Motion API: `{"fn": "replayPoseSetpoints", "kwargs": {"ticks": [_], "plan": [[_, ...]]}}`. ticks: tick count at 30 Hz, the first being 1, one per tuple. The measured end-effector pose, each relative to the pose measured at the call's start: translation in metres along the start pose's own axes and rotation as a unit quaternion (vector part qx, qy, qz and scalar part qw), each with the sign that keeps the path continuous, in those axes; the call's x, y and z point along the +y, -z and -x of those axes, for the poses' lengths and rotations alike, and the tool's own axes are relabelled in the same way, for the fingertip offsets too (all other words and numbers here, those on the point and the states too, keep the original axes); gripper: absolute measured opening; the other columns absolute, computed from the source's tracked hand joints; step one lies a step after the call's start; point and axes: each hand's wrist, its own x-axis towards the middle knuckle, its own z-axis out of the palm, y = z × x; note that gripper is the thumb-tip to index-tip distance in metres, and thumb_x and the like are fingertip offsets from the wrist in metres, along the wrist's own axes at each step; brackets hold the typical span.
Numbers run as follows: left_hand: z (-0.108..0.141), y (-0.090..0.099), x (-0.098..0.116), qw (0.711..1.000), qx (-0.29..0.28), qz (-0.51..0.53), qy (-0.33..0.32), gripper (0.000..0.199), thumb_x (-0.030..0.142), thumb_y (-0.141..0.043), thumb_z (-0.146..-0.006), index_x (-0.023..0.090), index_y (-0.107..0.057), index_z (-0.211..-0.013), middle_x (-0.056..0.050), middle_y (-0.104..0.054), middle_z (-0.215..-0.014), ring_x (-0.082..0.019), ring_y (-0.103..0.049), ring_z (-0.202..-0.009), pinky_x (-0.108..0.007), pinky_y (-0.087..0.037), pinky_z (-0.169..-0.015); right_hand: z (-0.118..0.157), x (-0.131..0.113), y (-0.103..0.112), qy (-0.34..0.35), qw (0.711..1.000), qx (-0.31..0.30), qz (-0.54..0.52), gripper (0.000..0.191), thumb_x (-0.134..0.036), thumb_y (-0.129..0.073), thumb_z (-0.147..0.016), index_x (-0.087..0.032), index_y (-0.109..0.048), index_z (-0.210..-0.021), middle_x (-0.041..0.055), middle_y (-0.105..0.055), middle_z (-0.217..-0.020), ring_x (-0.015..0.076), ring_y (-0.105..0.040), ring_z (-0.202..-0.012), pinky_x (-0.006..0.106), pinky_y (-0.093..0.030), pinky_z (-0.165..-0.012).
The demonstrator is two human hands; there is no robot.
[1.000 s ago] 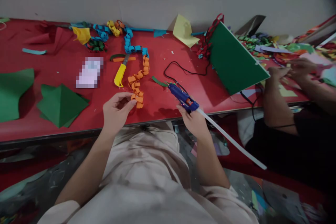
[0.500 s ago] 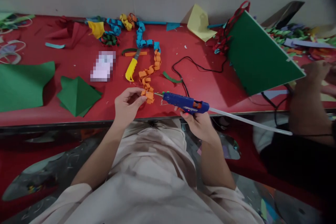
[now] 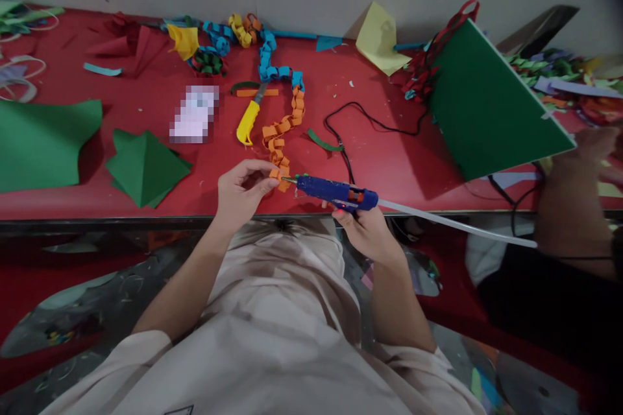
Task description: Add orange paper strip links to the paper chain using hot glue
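Observation:
My left hand (image 3: 243,191) pinches the near end of an orange paper chain (image 3: 283,124), close to the red table's front edge. Beyond the orange links the chain turns blue (image 3: 267,55). A blue glue gun (image 3: 335,192) is in my right hand (image 3: 367,227), its nozzle pointing left and reaching the links at my left fingertips. A long clear glue stick (image 3: 457,225) trails from its back. A green paper strip (image 3: 325,142) lies just beyond the gun. The yellow-handled cutter (image 3: 248,122) rests left of the chain.
On the red table (image 3: 219,198), green sheets (image 3: 143,168) lie at left, near a blurred pale rectangle (image 3: 195,114). A black cord (image 3: 377,124) curls right of the chain. The large green board (image 3: 496,107) leans at right, beside another person's arm (image 3: 572,188).
The glue gun has moved left, bringing its nozzle to the orange links in my left hand. The view has shifted slightly.

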Motion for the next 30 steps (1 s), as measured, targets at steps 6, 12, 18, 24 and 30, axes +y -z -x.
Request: {"fn": "replayPoseSetpoints", "kwargs": {"ticks": [6,12,18,24,30], "plan": [[0.0014,0.0014,-0.0001,1.0,-0.004,-0.006,-0.006,0.036,0.047,-0.093,-0.07,0.019,-0.078,-0.087,-0.005,-0.075,-0.079,-0.014,-0.068,-0.07,-0.024,-0.056,-0.062,0.0016,0.0003,-0.0018,-0.013,1.0,-0.006,-0.017,0.048,-0.065,-0.051,-0.1,-0.021,-0.069,-0.099,0.008,-0.074,-0.09,0.0224,-0.071,-0.078,0.034,-0.058,-0.073],[0.0019,0.0018,-0.0001,1.0,-0.003,-0.012,-0.014,0.036,0.046,-0.093,-0.07,0.019,-0.077,-0.087,-0.005,-0.075,-0.08,-0.015,-0.07,-0.072,-0.025,-0.057,-0.064,0.0023,-0.0001,-0.0021,0.013,0.999,0.001,-0.034,0.035,-0.054,-0.054,-0.102,-0.022,-0.068,-0.098,0.007,-0.074,-0.092,0.0219,-0.072,-0.084,0.032,-0.058,-0.074],[0.0019,0.0007,0.0002,1.0,-0.003,-0.013,-0.021,0.027,0.038,-0.09,-0.074,0.019,-0.078,-0.087,-0.004,-0.075,-0.079,-0.014,-0.069,-0.071,-0.024,-0.057,-0.064,0.0032,0.0012,-0.0047,0.01,0.999,-0.002,-0.034,0.037,-0.056,-0.052,-0.102,-0.022,-0.067,-0.096,0.0069,-0.07,-0.091,0.0208,-0.069,-0.079,0.032,-0.057,-0.071],[0.0021,0.0008,0.0006,1.0,-0.004,-0.011,-0.015,0.032,0.043,-0.092,-0.072,0.019,-0.078,-0.087,-0.005,-0.076,-0.08,-0.015,-0.07,-0.072,-0.024,-0.058,-0.065,0.0039,0.0005,-0.0044,0.013,0.999,-0.001,-0.038,0.035,-0.054,-0.053,-0.103,-0.023,-0.065,-0.094,0.0058,-0.069,-0.088,0.0199,-0.067,-0.076,0.031,-0.055,-0.068],[0.0023,-0.0001,0.0016,1.0,-0.005,-0.022,-0.014,0.032,0.045,-0.09,-0.074,0.019,-0.078,-0.086,-0.005,-0.075,-0.078,-0.015,-0.069,-0.069,-0.025,-0.057,-0.063,0.0038,-0.0002,-0.0052,-0.006,1.0,0.003,-0.029,0.039,-0.06,-0.051,-0.101,-0.024,-0.064,-0.093,0.0062,-0.069,-0.087,0.0221,-0.067,-0.079,0.033,-0.055,-0.069]]}}
